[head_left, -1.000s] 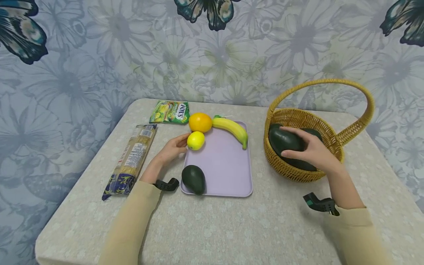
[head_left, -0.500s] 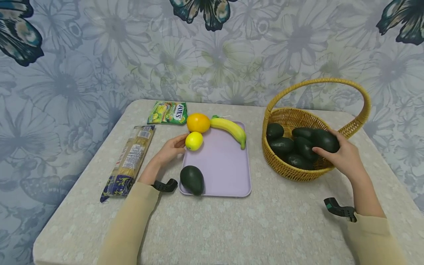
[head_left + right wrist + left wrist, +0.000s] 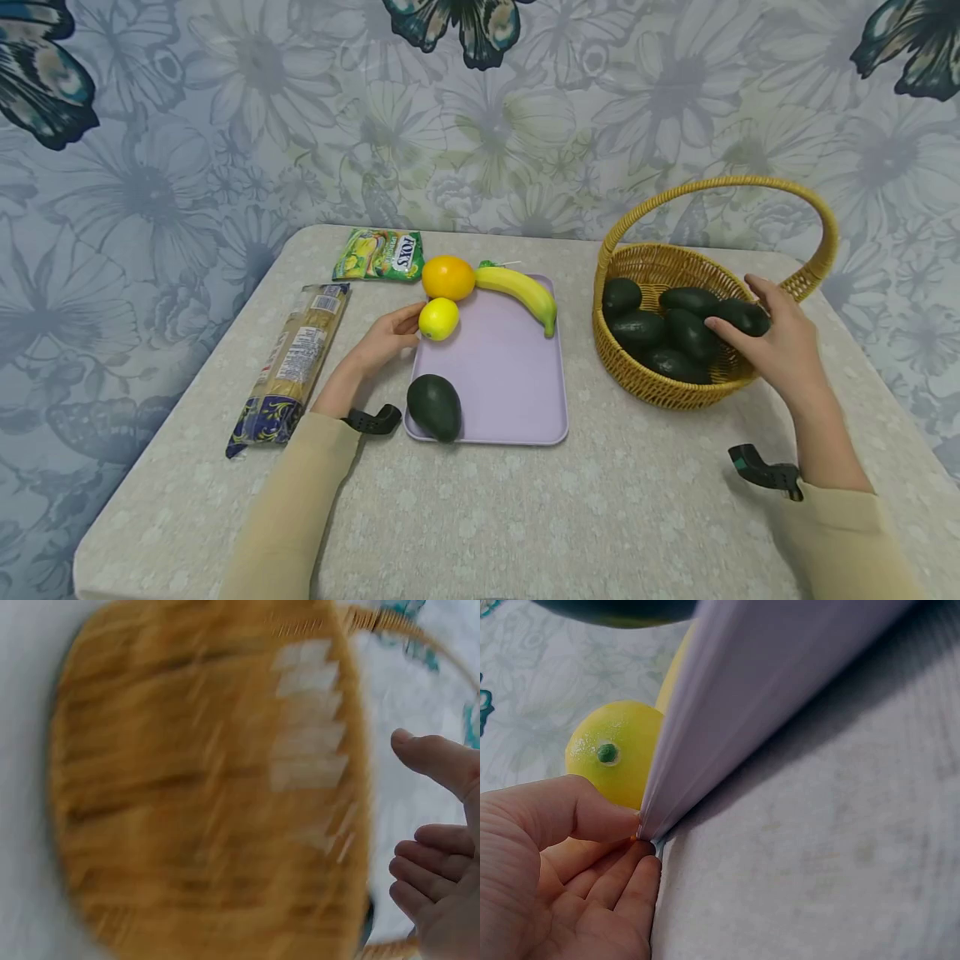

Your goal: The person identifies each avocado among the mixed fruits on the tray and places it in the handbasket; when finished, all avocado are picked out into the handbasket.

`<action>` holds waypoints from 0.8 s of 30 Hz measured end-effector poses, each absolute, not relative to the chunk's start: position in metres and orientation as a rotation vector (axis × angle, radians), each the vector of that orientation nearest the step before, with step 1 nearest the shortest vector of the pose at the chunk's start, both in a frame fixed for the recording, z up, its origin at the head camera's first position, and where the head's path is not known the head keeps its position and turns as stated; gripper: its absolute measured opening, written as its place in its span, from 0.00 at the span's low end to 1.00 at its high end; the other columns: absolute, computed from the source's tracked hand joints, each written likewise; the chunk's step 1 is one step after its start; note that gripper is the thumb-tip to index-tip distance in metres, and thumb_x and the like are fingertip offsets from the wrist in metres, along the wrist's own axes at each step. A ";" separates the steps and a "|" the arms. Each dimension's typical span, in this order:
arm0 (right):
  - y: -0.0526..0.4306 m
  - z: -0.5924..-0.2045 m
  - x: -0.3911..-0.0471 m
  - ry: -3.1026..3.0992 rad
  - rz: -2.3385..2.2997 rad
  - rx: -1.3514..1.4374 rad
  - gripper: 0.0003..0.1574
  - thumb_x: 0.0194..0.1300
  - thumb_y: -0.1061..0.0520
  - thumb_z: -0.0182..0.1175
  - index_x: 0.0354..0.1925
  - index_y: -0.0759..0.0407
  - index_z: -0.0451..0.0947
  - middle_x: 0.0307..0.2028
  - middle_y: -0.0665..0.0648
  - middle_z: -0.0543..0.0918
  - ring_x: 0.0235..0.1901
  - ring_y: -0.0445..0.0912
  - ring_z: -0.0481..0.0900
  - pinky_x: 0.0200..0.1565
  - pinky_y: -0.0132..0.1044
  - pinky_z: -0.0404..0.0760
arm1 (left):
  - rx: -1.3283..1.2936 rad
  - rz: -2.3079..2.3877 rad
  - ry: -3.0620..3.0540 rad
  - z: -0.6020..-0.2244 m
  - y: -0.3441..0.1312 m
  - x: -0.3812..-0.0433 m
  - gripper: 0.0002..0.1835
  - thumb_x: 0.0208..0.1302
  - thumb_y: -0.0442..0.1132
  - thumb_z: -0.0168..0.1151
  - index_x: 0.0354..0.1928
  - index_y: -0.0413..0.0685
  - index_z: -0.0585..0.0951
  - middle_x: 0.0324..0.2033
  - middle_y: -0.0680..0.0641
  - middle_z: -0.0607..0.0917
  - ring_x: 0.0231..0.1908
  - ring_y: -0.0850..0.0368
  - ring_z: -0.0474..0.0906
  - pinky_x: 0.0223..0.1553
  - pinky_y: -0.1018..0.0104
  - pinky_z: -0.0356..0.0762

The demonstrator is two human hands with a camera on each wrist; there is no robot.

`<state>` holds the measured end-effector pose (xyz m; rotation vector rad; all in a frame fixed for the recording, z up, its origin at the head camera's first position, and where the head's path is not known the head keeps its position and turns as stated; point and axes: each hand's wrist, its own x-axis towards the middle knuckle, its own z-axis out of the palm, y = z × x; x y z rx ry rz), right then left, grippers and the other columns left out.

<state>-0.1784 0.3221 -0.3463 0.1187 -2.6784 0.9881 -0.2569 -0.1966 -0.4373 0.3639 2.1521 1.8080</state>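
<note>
My left hand [image 3: 390, 340] is at the left edge of the lilac tray [image 3: 498, 400], pinching its rim between thumb and fingers in the left wrist view. Close to that hand, a yellow lemon [image 3: 438, 319] sits on the tray, its green stem end showing in the left wrist view [image 3: 607, 754]. My right hand [image 3: 787, 346] is over the right rim of the wicker basket [image 3: 652, 392], thumb and fingers spread, nothing held. Beneath it lies a dark green avocado [image 3: 738, 317] among several others. In the right wrist view the basket wall [image 3: 202, 787] is blurred.
An orange fruit [image 3: 448, 277], a banana [image 3: 521, 292] and another avocado [image 3: 435, 408] are on the tray. A pasta packet [image 3: 292, 367] lies to its left, a green sweets bag [image 3: 378, 254] behind. The basket's handle [image 3: 735, 182] arches high.
My right hand has moved right with an avocado, set it down at the basket's right side and let go, fingers spreading. The left hand stays at the tray edge.
</note>
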 end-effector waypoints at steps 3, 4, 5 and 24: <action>0.298 -0.335 -0.177 -2.561 1.036 0.224 0.48 0.58 0.50 0.67 0.71 0.55 0.57 0.67 0.61 0.62 0.64 0.61 0.60 0.62 0.59 0.60 | 0.361 1.800 2.161 -0.437 -0.197 -0.256 0.35 0.61 0.21 0.48 0.71 0.35 0.52 0.70 0.38 0.54 0.68 0.47 0.53 0.67 0.58 0.53; 0.289 -0.332 -0.177 -2.518 1.054 0.270 0.46 0.57 0.52 0.67 0.70 0.54 0.59 0.66 0.59 0.64 0.64 0.59 0.62 0.63 0.55 0.62 | 0.357 1.796 2.166 -0.438 -0.197 -0.256 0.35 0.62 0.21 0.48 0.71 0.35 0.52 0.70 0.38 0.54 0.68 0.47 0.53 0.67 0.58 0.54; 0.279 -0.330 -0.177 -2.476 1.081 0.321 0.45 0.57 0.55 0.68 0.69 0.52 0.61 0.65 0.57 0.66 0.64 0.56 0.63 0.64 0.50 0.62 | 0.354 1.793 2.170 -0.438 -0.197 -0.256 0.35 0.62 0.21 0.48 0.71 0.35 0.52 0.70 0.39 0.54 0.68 0.47 0.53 0.67 0.58 0.54; 0.077 -0.364 -0.173 -2.445 1.579 1.212 0.42 0.56 0.54 0.69 0.65 0.63 0.65 0.62 0.58 0.70 0.61 0.48 0.68 0.62 0.37 0.66 | 0.353 1.809 2.151 -0.438 -0.198 -0.258 0.35 0.62 0.20 0.48 0.71 0.35 0.52 0.71 0.39 0.54 0.69 0.47 0.52 0.67 0.57 0.52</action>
